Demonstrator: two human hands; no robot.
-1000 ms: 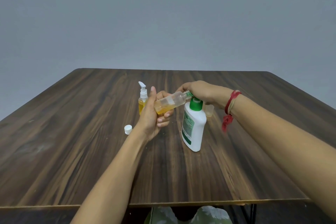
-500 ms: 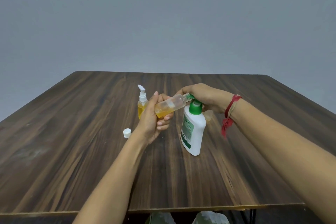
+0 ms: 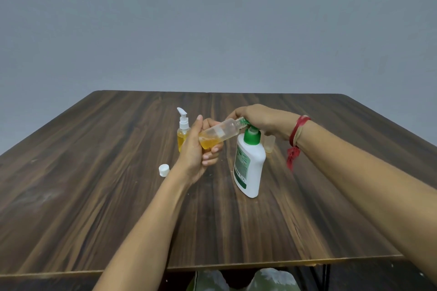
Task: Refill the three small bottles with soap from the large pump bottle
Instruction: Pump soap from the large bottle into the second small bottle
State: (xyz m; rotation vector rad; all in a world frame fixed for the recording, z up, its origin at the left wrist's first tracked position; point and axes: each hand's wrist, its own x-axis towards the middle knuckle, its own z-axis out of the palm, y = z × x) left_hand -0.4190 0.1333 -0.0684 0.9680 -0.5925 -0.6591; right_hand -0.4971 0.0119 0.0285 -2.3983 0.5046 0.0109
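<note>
Farthest left on the dark wood-grain surface [image 3: 94, 196] we see a small white cap [image 3: 163, 170] lying by itself, apart from the bottles. Behind it and to the right stands a small pump bottle [image 3: 182, 133], upright, its white pump head on and its clear body largely full of amber soap.

Next we come to the left hand [image 3: 198, 151], closed around the lower end of a clear small bottle [image 3: 221, 133]. We see this bottle held off the surface and tilted close to lying flat, base toward the left and open threaded neck toward the right. Amber soap pools in its lower, left end; the rest of it looks empty.

The neck of that bottle meets the green spout of the large pump bottle [image 3: 249, 165], a white container with a green collar and a green label, standing upright near the middle of the surface. The right hand [image 3: 257, 118] rests on top of its pump head, fingers curled over it; we cannot tell how far the pump is pressed. A red thread [image 3: 296, 136] circles the right wrist, with its tassel hanging down.

Just behind the large bottle, partly hidden by the right hand, we make out a third small clear container [image 3: 269, 145] on the surface, its contents unclear.
</note>
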